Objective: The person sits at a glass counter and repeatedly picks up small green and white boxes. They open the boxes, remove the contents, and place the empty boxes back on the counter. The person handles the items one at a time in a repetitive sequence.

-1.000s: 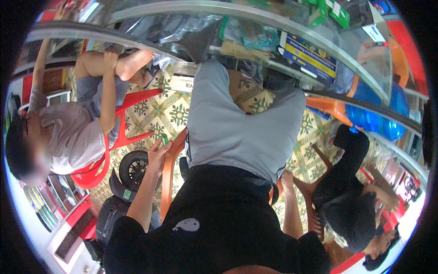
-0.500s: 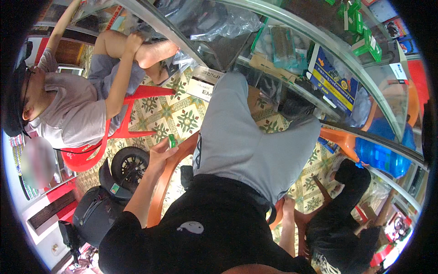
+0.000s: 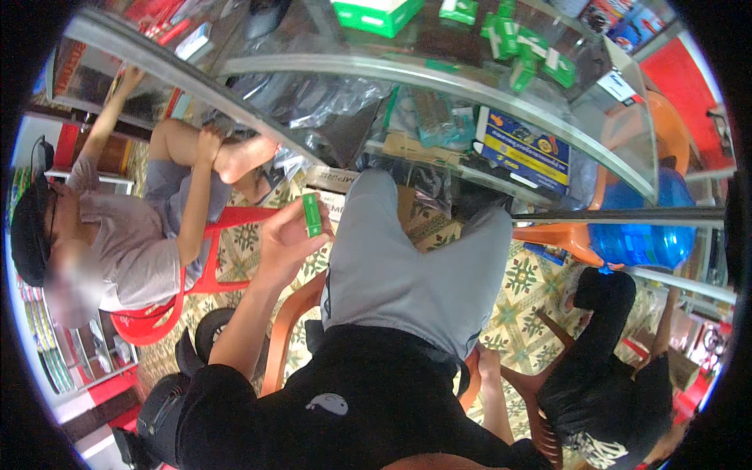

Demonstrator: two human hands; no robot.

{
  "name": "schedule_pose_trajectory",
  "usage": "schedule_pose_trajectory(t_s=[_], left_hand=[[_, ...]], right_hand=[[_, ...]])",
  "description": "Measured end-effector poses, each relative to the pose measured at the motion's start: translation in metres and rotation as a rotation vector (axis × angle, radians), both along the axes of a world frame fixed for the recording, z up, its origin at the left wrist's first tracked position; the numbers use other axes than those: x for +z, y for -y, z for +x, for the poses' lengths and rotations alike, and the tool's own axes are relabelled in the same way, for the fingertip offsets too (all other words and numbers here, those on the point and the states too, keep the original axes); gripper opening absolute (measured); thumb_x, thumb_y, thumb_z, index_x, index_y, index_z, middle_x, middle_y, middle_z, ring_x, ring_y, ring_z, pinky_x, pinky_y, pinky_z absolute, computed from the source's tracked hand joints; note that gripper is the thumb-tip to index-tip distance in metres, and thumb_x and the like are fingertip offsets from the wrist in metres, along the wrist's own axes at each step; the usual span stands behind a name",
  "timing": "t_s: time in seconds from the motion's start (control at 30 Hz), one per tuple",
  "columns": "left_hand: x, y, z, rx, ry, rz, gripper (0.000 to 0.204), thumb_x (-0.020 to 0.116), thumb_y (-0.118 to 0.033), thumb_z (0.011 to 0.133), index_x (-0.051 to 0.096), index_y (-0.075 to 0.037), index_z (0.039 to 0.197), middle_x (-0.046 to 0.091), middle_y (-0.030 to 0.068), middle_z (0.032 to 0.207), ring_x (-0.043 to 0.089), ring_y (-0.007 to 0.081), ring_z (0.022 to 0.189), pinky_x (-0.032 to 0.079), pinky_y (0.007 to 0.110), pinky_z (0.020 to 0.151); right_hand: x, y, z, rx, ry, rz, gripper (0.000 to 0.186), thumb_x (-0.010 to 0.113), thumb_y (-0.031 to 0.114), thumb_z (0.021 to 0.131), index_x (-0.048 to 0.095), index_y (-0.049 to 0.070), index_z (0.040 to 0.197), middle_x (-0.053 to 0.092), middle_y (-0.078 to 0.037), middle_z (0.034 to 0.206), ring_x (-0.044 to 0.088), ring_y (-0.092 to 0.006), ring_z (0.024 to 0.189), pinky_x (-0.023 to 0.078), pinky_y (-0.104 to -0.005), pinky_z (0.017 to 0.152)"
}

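Note:
My left hand is raised over the left side of my lap, its fingers closed around a small green box with white marks. The box stands nearly upright between thumb and fingers. Low on my right side, my right hand rests against the orange chair's armrest; its fingers are mostly hidden, so their grip does not show. Several small green boxes like the held one lie on the glass display counter ahead, with a larger green and white box to their left.
A person sits on a red chair at left. Another person in black sits at right, near a blue water jug. Plastic-wrapped goods fill the counter's lower shelf. A motorbike stands behind my left arm.
My left hand has risen and moved forward with the green box, turning it into fuller view. My view has tilted up, showing more of the counter top. My right hand stays by the armrest.

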State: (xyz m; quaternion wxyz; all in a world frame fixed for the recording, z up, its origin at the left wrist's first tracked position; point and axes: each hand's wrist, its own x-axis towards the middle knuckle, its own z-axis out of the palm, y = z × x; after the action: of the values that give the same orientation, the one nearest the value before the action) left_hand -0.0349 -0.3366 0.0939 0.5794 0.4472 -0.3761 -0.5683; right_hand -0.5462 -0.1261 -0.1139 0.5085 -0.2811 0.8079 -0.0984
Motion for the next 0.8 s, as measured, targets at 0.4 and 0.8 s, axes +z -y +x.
schedule_pose_trajectory(t_s=[0.4,0.8], left_hand=[[0.063,0.099,-0.144,-0.422,-0.331,-0.166,0.062,0.082,-0.011,0.093,0.052,-0.005,0.147,0.061,0.0117,0.126,0.068,0.0280,0.108,0.069,0.035,0.080],[0.070,0.105,-0.175,-0.489,-0.237,-0.214,0.028,0.064,-0.004,0.105,0.053,-0.007,0.130,0.063,0.0184,0.132,0.069,0.0352,0.120,0.067,0.056,0.093]], right_hand=[[0.094,0.041,0.042,-0.226,0.148,0.088,0.046,0.064,0.030,0.096,0.071,-0.014,0.083,0.073,-0.022,0.077,0.071,-0.0281,0.072,0.056,-0.0428,0.069],[0.092,0.071,0.022,0.761,-0.344,-0.084,0.047,0.059,0.041,0.102,0.077,-0.002,0.102,0.074,-0.029,0.099,0.073,-0.0484,0.099,0.059,-0.0520,0.089]])
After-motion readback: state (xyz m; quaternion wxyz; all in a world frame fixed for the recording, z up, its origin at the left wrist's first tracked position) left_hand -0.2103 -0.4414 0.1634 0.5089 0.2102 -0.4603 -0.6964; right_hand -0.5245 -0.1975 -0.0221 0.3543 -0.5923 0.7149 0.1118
